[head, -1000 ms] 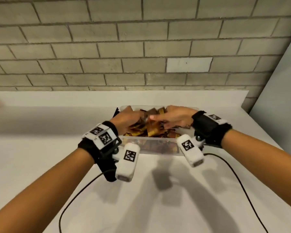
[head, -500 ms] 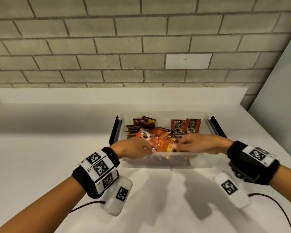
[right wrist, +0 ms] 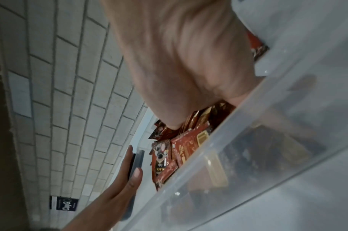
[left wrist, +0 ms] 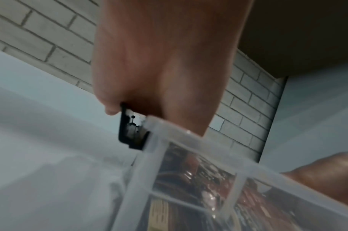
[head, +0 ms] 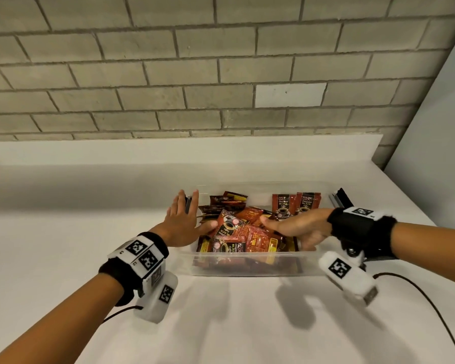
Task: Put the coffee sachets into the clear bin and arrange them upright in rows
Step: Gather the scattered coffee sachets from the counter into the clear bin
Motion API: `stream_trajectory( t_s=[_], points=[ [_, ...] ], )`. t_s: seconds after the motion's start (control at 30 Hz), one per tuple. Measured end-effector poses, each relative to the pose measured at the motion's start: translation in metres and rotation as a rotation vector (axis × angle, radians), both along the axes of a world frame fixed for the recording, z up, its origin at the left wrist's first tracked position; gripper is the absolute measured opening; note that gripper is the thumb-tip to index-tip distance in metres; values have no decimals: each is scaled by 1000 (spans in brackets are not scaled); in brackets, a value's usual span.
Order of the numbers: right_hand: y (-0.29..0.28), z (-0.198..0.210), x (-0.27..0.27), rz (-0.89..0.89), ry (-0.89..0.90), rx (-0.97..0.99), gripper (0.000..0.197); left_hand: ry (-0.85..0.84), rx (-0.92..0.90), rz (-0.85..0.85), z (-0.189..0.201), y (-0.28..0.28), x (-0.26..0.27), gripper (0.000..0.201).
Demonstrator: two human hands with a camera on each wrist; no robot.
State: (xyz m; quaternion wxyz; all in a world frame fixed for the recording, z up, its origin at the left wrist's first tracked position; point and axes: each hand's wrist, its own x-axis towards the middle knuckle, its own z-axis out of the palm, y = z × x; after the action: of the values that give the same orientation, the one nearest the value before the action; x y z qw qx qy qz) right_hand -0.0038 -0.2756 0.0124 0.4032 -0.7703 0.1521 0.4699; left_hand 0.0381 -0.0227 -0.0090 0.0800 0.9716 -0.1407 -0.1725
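Most sachets (head: 243, 233) lie flat under my right hand (head: 298, 228), fingers hidden, grip unclear; left hand (head: 180, 223), fingers straight, flanks the bin (head: 247, 269).

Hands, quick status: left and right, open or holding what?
Left hand: open, fingers straight, flat against the clear bin's left end.
Right hand: reaching into the coffee sachets; fingers hidden, grip cannot be told.
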Motion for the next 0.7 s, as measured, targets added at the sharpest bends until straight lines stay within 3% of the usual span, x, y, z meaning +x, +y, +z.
stream_trajectory(
  t_s=[0.13,0.17,0.27,0.33,0.47,0.57,0.7],
  points=[
    [-4,-55,39,-64,-7,45,133,37,-102,-7,1,6,-1,91],
    [4,-54,41,-82,3,36,126,39,-124,-9,1,7,-1,90],
    [48,2,15,-118,-71,-63,54,34,-178,-18,0,8,-1,87],
    [62,-2,25,-185,-59,56,37,51,-198,-20,0,9,-1,86],
    [88,-2,32,-216,-4,297,37,35,-179,-22,-2,9,1,81],
    [79,7,30,-150,6,224,51,-2,-178,-18,-7,12,3,76],
    [40,12,27,-145,-5,48,74,-47,-166,-94,-14,16,4,110]
  ],
)
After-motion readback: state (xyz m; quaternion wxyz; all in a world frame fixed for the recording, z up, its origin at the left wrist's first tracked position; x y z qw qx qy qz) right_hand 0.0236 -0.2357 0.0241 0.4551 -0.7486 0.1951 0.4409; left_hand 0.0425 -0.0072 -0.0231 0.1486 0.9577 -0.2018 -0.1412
